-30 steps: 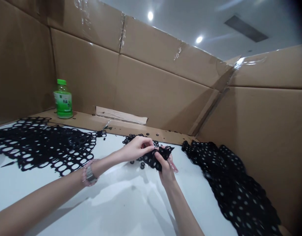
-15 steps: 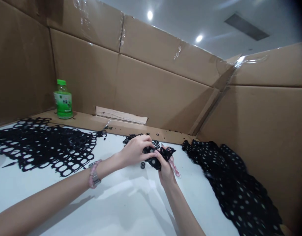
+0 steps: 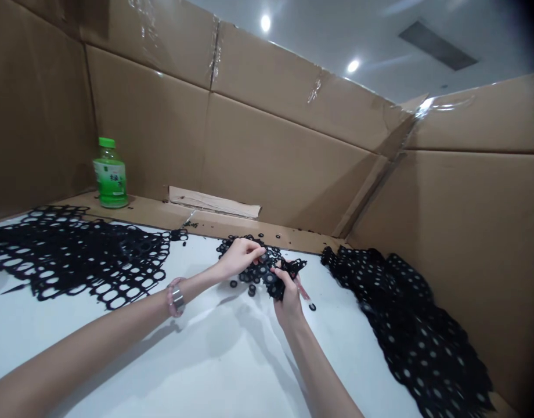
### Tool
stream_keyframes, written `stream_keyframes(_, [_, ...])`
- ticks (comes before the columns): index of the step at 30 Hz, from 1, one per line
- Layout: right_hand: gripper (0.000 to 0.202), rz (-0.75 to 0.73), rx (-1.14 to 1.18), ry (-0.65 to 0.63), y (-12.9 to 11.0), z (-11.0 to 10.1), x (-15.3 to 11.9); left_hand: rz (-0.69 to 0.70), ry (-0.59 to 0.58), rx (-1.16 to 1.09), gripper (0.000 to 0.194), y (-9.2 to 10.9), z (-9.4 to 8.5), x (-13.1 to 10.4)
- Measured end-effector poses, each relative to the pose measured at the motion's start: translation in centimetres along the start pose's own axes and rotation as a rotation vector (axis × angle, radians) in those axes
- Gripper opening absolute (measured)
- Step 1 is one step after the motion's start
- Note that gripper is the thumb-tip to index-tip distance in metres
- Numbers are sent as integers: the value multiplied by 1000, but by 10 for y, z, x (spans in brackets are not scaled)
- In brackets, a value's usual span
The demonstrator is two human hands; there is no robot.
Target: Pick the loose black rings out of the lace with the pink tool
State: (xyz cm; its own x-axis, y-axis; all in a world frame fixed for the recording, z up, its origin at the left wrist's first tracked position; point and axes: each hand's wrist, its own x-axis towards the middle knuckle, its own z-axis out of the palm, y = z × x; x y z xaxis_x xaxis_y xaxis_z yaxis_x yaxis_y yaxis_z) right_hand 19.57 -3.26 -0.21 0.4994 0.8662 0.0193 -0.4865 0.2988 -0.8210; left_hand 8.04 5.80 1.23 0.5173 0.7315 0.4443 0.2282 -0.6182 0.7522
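My right hand is closed on a bunched piece of black sheet with round holes and ring shapes in it. To its left is my left hand, wearing a pink and silver bracelet, its thumb and fingers pinched together at the sheet's upper left edge. Whatever lies between those fingertips is too small to make out. A heap of small black rings lies behind and under my left hand. Loose black rings sit on the white table in front. A pinkish strip shows beside my right hand.
On the left spreads black netting with large holes. A pile of black perforated sheets lies along the right. A green-capped bottle stands at the back left. Cardboard walls surround the white table, with a cardboard strip behind.
My left hand has drawn back slightly left from the sheet, uncovering more of it. My right hand has shifted a little left and down. A loose ring now shows below the left hand.
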Motion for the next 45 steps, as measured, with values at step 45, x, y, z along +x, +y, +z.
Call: stream_keyframes(45, [38,-240,-200,-71,-1,-10,-2,385,-69,286,23,46,-8,-21])
